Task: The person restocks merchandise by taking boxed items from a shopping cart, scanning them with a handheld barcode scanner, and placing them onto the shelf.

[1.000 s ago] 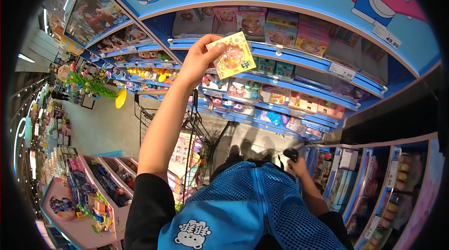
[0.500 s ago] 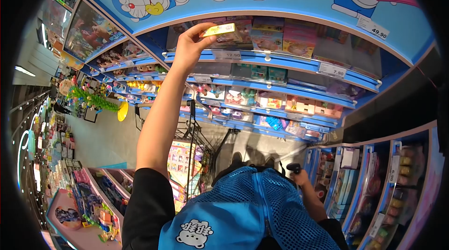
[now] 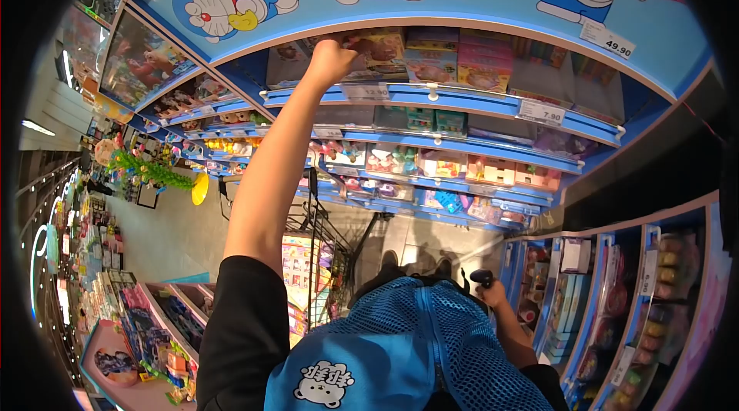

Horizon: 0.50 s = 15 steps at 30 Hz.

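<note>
My left hand [image 3: 332,61] reaches into the upper shelf, with its fingers curled at the left side of a small yellow box [image 3: 385,51]. The fingertips are partly hidden in the shade, and the box stands among other packaged goods. Pink boxes [image 3: 484,65] and a blue-and-yellow box [image 3: 433,61] stand to its right. Low on the right, my right hand [image 3: 493,293] is closed around a black rounded handle-like object [image 3: 482,277], whose kind I cannot make out.
A clear front rail and a price tag [image 3: 366,92] run below the left hand. Under my left arm stands a black wire shopping cart [image 3: 317,218] with colourful boxes inside. More stocked shelves [image 3: 570,295] rise close on the right. A blue mesh bag [image 3: 400,326] hangs on my front.
My left hand has moved from in front of the shelf into it, carrying the yellow box back among the others. My right hand stays about where it was.
</note>
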### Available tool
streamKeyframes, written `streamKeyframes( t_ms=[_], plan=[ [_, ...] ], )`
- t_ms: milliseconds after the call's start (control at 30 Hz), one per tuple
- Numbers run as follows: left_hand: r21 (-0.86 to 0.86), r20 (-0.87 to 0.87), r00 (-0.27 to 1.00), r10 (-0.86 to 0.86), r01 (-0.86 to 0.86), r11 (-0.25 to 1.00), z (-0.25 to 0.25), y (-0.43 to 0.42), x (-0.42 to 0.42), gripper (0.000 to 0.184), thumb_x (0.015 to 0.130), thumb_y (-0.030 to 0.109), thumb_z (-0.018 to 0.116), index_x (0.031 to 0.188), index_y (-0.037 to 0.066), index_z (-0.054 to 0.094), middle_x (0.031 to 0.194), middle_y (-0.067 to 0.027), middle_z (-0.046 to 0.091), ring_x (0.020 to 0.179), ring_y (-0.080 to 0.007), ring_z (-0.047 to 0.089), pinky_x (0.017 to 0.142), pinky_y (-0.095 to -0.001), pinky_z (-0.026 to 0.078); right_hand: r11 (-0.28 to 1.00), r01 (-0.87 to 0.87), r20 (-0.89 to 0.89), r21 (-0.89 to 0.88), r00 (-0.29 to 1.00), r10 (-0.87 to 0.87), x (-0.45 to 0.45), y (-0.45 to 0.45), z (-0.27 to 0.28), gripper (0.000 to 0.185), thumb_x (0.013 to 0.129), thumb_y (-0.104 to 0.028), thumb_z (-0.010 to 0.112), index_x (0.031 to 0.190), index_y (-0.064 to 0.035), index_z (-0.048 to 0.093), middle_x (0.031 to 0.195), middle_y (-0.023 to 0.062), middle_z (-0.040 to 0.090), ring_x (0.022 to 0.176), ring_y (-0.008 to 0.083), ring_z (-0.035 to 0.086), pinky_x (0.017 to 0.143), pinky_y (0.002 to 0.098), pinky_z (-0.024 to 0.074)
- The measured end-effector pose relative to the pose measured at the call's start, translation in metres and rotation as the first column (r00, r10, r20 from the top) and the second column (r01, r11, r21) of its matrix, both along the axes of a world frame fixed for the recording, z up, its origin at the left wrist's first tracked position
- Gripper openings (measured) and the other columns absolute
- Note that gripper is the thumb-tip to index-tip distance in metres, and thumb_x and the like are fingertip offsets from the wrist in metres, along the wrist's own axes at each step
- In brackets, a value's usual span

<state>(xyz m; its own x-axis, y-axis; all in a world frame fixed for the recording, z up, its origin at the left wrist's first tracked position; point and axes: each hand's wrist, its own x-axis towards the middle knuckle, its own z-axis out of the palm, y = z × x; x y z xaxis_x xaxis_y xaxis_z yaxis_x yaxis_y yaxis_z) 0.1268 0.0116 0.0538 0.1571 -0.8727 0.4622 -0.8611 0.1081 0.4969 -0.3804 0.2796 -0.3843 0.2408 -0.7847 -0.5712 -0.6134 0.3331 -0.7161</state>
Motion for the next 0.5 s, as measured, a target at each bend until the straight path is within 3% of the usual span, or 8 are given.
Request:
streamKeyframes(
  t_ms=[67, 100, 200, 300, 400, 500],
  plan=[
    [0.073, -0.047, 0.999, -0.011, 0.015, 0.997, 0.000, -0.006, 0.006, 0.038, 0.089, 0.021, 0.076, 0.119, -0.002, 0.068, 0.106, -0.0136, 0.073, 0.095, -0.0218, 0.066, 0.088, -0.0338, 0.050, 0.987, -0.122, 0.042, -0.101, 0.991, 0.127, -0.021, 0.011, -0.050, 0.024, 0.075, -0.009, 0.076, 0.092, 0.0059, 0.067, 0.069, 0.0132, 0.069, 0.055, 0.0225, 0.070, 0.052, 0.0371, 0.0572],
    [0.108, -0.071, 0.997, -0.015, 0.023, 0.994, -0.001, -0.008, 0.010, 0.039, 0.089, 0.023, 0.077, 0.119, -0.001, 0.068, 0.108, -0.0131, 0.073, 0.096, -0.0221, 0.065, 0.089, -0.0341, 0.050, 0.989, -0.122, 0.051, -0.090, 0.991, 0.127, -0.022, 0.011, -0.049, 0.024, 0.074, -0.009, 0.076, 0.091, 0.0057, 0.067, 0.068, 0.0131, 0.069, 0.055, 0.0225, 0.070, 0.052, 0.0371, 0.0571],
    [0.046, -0.054, 0.998, -0.037, 0.040, 0.998, -0.009, -0.012, 0.017, 0.045, 0.088, 0.033, 0.079, 0.121, 0.005, 0.068, 0.116, -0.0199, 0.071, 0.105, -0.0386, 0.067, 0.090, -0.0436, 0.051, 0.997, 0.005, 0.049, 0.073, 0.999, -0.009, -0.023, 0.013, -0.042, 0.025, 0.074, -0.010, 0.076, 0.092, 0.0058, 0.067, 0.069, 0.0135, 0.069, 0.055, 0.0228, 0.070, 0.053, 0.0373, 0.0573],
    [0.161, -0.038, 0.999, 0.008, -0.002, 0.987, -0.006, -0.006, 0.009, 0.044, 0.088, 0.034, 0.078, 0.120, 0.005, 0.068, 0.114, -0.0205, 0.070, 0.105, -0.0399, 0.067, 0.089, -0.0451, 0.051, 0.994, 0.058, 0.067, 0.089, 0.996, -0.064, -0.020, 0.015, -0.032, 0.025, 0.075, -0.011, 0.075, 0.092, 0.0060, 0.068, 0.069, 0.0139, 0.070, 0.056, 0.0230, 0.071, 0.053, 0.0373, 0.0577],
    [0.091, 0.065, 0.997, -0.049, 0.043, 0.995, -0.009, -0.004, 0.000, 0.045, 0.091, 0.033, 0.075, 0.125, 0.005, 0.065, 0.115, -0.0229, 0.067, 0.105, -0.0440, 0.064, 0.088, -0.0485, 0.051, 0.997, -0.079, 0.014, 0.014, 0.997, 0.079, -0.016, 0.013, -0.030, 0.025, 0.076, -0.012, 0.076, 0.092, 0.0062, 0.068, 0.069, 0.0138, 0.070, 0.056, 0.0230, 0.072, 0.054, 0.0373, 0.0576],
    [0.130, 0.126, 0.990, -0.068, 0.051, 0.990, -0.014, -0.009, 0.000, 0.050, 0.090, 0.031, 0.076, 0.129, 0.004, 0.062, 0.125, -0.0247, 0.064, 0.112, -0.0443, 0.062, 0.093, -0.0476, 0.050, 0.996, 0.017, -0.012, 0.086, 1.000, -0.016, -0.008, 0.010, -0.018, 0.025, 0.077, -0.013, 0.076, 0.091, 0.0060, 0.068, 0.069, 0.0137, 0.070, 0.057, 0.0234, 0.072, 0.054, 0.0371, 0.0577]
  ],
)
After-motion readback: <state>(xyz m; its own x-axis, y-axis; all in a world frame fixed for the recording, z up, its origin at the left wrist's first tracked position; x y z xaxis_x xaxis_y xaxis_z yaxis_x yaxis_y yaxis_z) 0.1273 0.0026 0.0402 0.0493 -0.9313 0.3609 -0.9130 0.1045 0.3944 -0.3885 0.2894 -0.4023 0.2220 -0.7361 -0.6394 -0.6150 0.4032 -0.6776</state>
